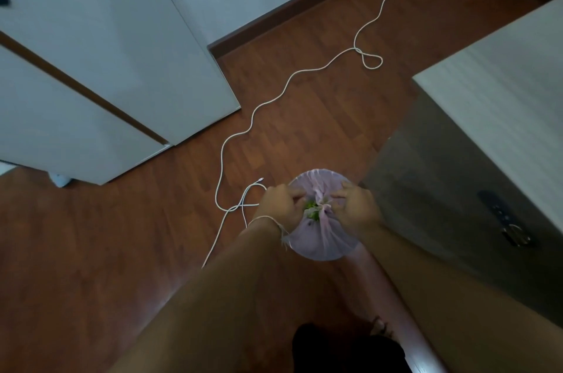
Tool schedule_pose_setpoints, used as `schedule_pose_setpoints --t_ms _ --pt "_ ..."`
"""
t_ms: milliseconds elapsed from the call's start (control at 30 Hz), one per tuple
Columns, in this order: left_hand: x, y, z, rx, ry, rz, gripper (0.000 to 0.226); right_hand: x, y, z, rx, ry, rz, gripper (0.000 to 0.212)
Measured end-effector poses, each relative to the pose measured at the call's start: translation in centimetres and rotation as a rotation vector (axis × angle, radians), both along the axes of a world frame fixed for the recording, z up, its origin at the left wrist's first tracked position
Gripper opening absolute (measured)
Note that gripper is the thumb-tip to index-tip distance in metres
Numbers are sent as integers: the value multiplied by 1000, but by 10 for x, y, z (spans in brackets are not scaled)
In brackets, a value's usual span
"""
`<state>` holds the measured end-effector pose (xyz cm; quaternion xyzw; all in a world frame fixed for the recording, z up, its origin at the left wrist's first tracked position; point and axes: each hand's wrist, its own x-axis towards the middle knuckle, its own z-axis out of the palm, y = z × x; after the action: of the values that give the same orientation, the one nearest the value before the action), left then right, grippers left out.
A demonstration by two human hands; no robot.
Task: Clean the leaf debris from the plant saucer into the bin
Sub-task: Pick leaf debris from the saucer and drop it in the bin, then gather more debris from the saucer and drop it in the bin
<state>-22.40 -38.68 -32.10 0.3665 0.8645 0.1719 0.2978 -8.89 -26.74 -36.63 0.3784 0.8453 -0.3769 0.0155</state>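
A round bin lined with a thin pale-purple bag (320,238) stands on the wooden floor below me. The bag's mouth is gathered into a twist at the middle, and green leaf bits (313,210) show through the gap. My left hand (279,205) grips the gathered plastic from the left side. My right hand (356,206) pinches it from the right. Both hands touch the bag over the bin's top. No plant saucer is in view.
A long white cable (286,89) snakes across the brown wood floor (91,250) from the far wall to just left of the bin. White cabinet doors (106,68) stand at the left. A pale-topped cabinet (502,92) with a dark side stands at the right.
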Motion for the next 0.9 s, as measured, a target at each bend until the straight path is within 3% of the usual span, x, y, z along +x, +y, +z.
schedule_pose_setpoints --t_ms 200,333,400,667,900 --pt "-9 -7 28 -79 70 -46 28 4 3 23 -15 34 3 16" --pt "-22 -1 78 -32 147 -50 26 -5 11 63 -64 80 -28 39" --pt "-28 6 109 -4 170 -44 27 -11 16 89 -74 103 -34 41" --pt "-23 34 253 12 275 -96 37 -4 47 238 43 245 7 35" --pt "1 88 380 224 334 -101 27 53 103 362 205 286 -92 37"
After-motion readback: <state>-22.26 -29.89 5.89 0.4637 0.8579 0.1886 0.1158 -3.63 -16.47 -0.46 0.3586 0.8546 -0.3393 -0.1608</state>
